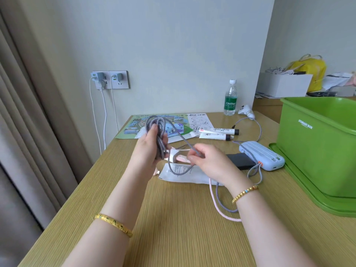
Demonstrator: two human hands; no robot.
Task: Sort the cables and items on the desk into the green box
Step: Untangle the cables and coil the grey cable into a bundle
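Left hand (pixel 148 149) fingers grip coiled grey cable (pixel 157 132) — right hand (pixel 204 160) fingers pinch its loose strand.

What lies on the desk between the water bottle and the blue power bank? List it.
In the head view, two white tubes with dark caps lie between the water bottle and blue power bank.
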